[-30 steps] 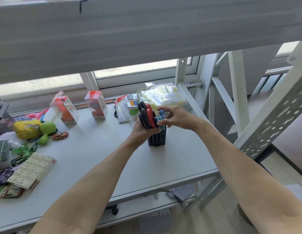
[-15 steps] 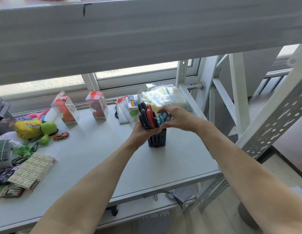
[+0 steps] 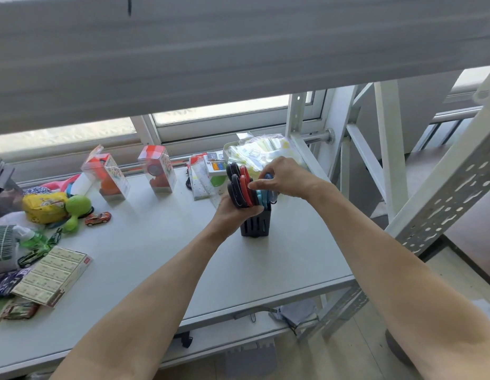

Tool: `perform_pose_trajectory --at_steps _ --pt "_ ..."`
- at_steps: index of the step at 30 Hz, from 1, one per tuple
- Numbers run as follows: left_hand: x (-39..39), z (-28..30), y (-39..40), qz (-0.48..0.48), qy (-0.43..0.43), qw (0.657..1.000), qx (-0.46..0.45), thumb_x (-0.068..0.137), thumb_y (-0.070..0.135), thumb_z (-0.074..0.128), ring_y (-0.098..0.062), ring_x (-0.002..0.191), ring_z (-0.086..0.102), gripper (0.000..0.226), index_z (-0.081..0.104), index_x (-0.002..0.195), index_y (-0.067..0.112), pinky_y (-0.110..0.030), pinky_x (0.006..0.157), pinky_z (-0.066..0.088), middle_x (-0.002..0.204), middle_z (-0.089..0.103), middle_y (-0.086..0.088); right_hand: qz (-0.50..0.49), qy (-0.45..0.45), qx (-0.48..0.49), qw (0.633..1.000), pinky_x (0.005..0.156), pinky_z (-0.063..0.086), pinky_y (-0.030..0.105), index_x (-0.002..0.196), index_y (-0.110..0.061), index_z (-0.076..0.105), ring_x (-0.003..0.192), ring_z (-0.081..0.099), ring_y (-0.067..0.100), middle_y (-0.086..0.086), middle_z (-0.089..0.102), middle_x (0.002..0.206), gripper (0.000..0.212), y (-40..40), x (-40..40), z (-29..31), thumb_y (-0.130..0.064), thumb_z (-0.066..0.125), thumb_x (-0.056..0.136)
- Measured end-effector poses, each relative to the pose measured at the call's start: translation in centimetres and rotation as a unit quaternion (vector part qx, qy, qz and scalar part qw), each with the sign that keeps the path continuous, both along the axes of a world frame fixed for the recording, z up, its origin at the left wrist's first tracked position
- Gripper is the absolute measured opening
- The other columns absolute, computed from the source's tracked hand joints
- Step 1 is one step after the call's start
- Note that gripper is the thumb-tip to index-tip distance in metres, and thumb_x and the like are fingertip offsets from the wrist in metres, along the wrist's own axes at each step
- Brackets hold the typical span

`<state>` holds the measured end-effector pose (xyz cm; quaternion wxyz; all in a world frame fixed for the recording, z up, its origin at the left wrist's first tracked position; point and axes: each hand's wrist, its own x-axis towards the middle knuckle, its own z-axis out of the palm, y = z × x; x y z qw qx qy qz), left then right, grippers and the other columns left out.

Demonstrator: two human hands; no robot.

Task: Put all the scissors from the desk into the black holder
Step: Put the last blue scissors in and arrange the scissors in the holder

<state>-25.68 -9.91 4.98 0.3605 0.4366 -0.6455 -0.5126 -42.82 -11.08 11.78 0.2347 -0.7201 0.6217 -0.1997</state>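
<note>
The black holder point(image 3: 256, 224) stands mid-desk, scissors point(image 3: 242, 189) upright inside. The right hand point(image 3: 282, 176), at its 1 o'clock, has sunk since a second ago, pinching the blue pair point(image 3: 264, 197) nearly home. The left hand point(image 3: 232, 212) wraps the holder at 9 o'clock.

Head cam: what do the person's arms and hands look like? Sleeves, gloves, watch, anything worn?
Both arms are bare from the bottom edge of the frame up to the hands; no sleeve shows in view. The left hand and the right hand wear no gloves. No watch, band or strap shows on either wrist, and no rings can be made out on the fingers, though those are small in this view.
</note>
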Motion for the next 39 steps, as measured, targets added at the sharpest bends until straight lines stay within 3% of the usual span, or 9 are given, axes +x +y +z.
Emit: perform_pose_trajectory --at_steps 4,7,10,17,20,23,29,35,39 --pt "0.1 0.0 0.1 0.004 0.005 1.000 0.009 0.082 -0.007 0.070 0.005 0.080 0.070 0.039 0.064 0.119 0.002 -0.011 0.068 0.054 0.095 0.071 0.002 -0.003 0.031 0.012 0.999 0.055 0.042 0.024 0.097 -0.008 0.072 0.068 0.054 0.014 -0.001 0.057 0.074 0.052 -0.1 1.0 0.1 -0.057 0.065 0.081" --pt "0.5 -0.1 -0.1 0.012 0.018 1.000 0.013 0.083 -0.005 0.071 0.004 0.084 0.070 0.041 0.063 0.123 0.001 -0.014 0.072 0.055 0.104 0.072 -0.006 0.036 -0.056 0.097 0.993 0.070 0.055 0.024 0.123 -0.019 0.060 0.077 0.063 0.012 -0.001 0.061 0.097 0.054 0.4 0.4 0.3 -0.045 0.076 0.077" --pt "0.6 0.0 -0.2 0.007 0.016 1.000 0.008 0.083 -0.002 0.073 -0.002 0.088 0.071 0.041 0.064 0.122 0.000 -0.015 0.072 0.055 0.108 0.072 -0.012 0.061 -0.110 0.119 0.985 0.072 0.058 0.021 0.133 -0.013 0.050 0.087 0.067 0.016 0.008 0.060 0.113 0.064 0.7 -0.5 -0.4 -0.022 0.080 0.078" --pt "0.7 -0.1 -0.2 0.003 0.003 1.000 0.014 0.082 -0.001 0.073 -0.006 0.090 0.066 0.041 0.062 0.122 0.002 -0.013 0.071 0.056 0.102 0.068 -0.006 0.029 -0.158 0.019 0.987 0.066 0.061 0.027 0.126 -0.003 0.053 0.083 0.068 0.025 0.012 0.064 0.102 0.057 1.2 -0.8 -1.4 -0.034 0.073 0.082" --pt "0.6 0.1 -0.1 -0.028 -0.012 0.999 0.021 0.082 0.000 0.075 0.002 0.087 0.068 0.042 0.062 0.122 0.006 -0.011 0.071 0.055 0.100 0.069 0.003 0.025 -0.173 0.033 0.984 0.066 0.060 0.025 0.130 -0.001 0.049 0.079 0.067 0.020 0.007 0.063 0.095 0.055 1.2 -1.0 -2.2 -0.032 0.066 0.088" --pt "0.4 0.2 0.1 -0.024 -0.004 1.000 0.016 0.082 0.001 0.075 0.009 0.085 0.069 0.043 0.063 0.123 0.007 -0.009 0.071 0.054 0.102 0.070 0.003 0.038 -0.178 0.059 0.982 0.071 0.060 0.024 0.137 -0.005 0.045 0.086 0.067 0.020 0.013 0.063 0.107 0.056 1.0 -1.3 -2.6 -0.033 0.061 0.092" --pt "-0.1 -0.3 0.1 0.017 0.015 1.000 -0.005 0.081 0.010 0.079 -0.008 0.100 0.070 0.046 0.064 0.125 0.008 -0.015 0.079 0.056 0.112 0.073 -0.005 0.051 -0.213 0.077 0.973 0.084 0.060 0.042 0.131 -0.014 0.048 0.100 0.067 0.030 0.015 0.059 0.106 0.047 0.8 -1.6 -2.6 -0.037 0.059 0.092" --pt "0.0 -0.7 -0.1 0.021 0.032 0.999 0.004 0.080 0.005 0.079 -0.012 0.097 0.071 0.045 0.065 0.122 0.006 -0.024 0.086 0.059 0.110 0.073 -0.009 0.047 -0.184 0.075 0.979 0.079 0.061 0.042 0.116 -0.010 0.053 0.090 0.070 0.032 0.021 0.067 0.100 0.039 0.3 -0.9 -2.9 -0.042 0.055 0.094" --pt "0.1 -0.8 -0.4 0.024 0.039 0.999 0.011 0.079 0.006 0.080 -0.016 0.101 0.071 0.047 0.064 0.123 0.006 -0.026 0.087 0.059 0.113 0.073 -0.011 0.036 -0.223 0.043 0.973 0.070 0.062 0.031 0.120 -0.012 0.048 0.084 0.071 0.027 0.020 0.064 0.099 0.038 0.2 -0.5 -2.7 -0.041 0.049 0.096"
